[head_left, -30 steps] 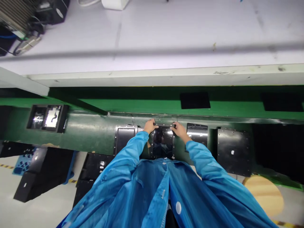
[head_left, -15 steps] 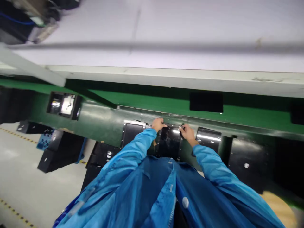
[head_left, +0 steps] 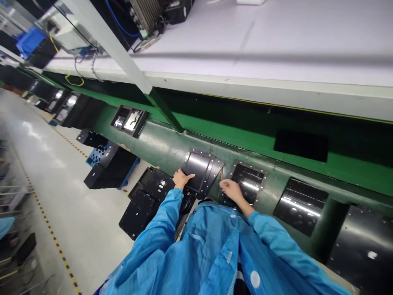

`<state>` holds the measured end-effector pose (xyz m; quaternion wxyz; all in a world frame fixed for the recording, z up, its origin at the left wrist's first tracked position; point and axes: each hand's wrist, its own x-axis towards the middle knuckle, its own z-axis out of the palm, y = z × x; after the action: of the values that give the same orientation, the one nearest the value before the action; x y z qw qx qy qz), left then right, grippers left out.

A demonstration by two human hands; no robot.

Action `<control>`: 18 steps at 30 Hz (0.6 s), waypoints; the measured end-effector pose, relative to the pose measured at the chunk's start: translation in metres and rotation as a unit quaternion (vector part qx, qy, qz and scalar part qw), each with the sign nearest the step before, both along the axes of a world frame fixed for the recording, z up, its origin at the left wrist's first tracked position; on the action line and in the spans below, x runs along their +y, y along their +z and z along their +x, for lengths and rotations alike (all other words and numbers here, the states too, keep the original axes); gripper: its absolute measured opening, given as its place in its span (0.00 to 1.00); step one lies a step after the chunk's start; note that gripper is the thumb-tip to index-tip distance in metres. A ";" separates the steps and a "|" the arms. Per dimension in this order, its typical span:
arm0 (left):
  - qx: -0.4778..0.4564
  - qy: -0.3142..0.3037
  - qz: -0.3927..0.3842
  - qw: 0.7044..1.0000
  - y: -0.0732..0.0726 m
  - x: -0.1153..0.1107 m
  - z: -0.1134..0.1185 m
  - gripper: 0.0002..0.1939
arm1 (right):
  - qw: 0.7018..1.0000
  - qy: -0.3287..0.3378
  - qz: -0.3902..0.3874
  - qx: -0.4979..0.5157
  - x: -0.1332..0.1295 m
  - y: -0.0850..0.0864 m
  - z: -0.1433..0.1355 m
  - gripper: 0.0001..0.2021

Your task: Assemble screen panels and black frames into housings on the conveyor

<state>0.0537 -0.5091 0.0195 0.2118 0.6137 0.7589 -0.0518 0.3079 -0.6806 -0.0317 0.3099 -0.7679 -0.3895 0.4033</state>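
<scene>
The bare left hand (head_left: 181, 179) lies at the left edge of a flat, black rectangular panel with a grey sheen and a rim dotted with pale fastener spots (head_left: 196, 167); its thumb is splayed across the surface, and whether the grip has closed on the edge cannot be told. A tapered black piece with similar dots (head_left: 215, 170) adjoins that panel's right side. The bare right hand (head_left: 231, 189) is at the left border of a glossy black panel with a broad dotted frame (head_left: 250, 176), fingers curled; whether its grip holds anything cannot be seen. A thin tan strip (head_left: 221, 174) shows just beyond its fingertips. These pieces lie on a smooth, shiny green worktop (head_left: 162, 141), beneath the level of a white, flat upper shelf (head_left: 291, 37). To the right sits a glossy black sheet with bright reflections (head_left: 302, 205), then a duller black panel with a white mark (head_left: 365, 246). Half a second ago both hands were at the upper corners of the glossy framed panel; now the left has crossed to the dotted-rim panel, the right is lower, and the view has swung left, revealing more pale floor (head_left: 101, 221).
</scene>
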 end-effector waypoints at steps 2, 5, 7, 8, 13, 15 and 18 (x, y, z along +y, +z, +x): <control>-0.011 -0.016 0.049 0.999 0.016 -0.005 -0.010 0.37 | 0.997 0.055 0.018 0.041 0.022 0.018 -0.039 0.07; -0.117 -0.064 0.127 0.983 0.041 -0.031 -0.020 0.17 | 0.994 0.081 0.040 0.067 0.048 0.055 -0.074 0.22; -0.260 -0.140 0.111 0.949 0.049 -0.051 -0.022 0.13 | 0.997 0.053 0.030 0.050 0.058 0.075 -0.079 0.34; -0.334 -0.183 0.073 0.922 0.049 -0.059 -0.020 0.14 | 0.999 0.033 0.017 0.032 0.058 0.081 -0.077 0.36; -0.447 -0.216 -0.013 0.868 0.004 -0.068 0.036 0.22 | 0.990 -0.137 -0.025 -0.010 0.013 0.062 -0.030 0.24; -0.423 -0.168 0.004 0.890 -0.021 -0.066 0.074 0.26 | 0.978 -0.199 0.015 0.053 -0.021 0.042 -0.001 0.26; -0.432 -0.105 -0.068 0.893 -0.049 -0.073 0.133 0.26 | 0.953 -0.260 0.077 0.134 -0.071 0.018 0.042 0.32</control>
<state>0.1866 -0.5818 -0.0297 0.5531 0.6360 0.5183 0.1446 0.3502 -0.7512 -0.0140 0.5113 -0.7555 -0.1612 0.3767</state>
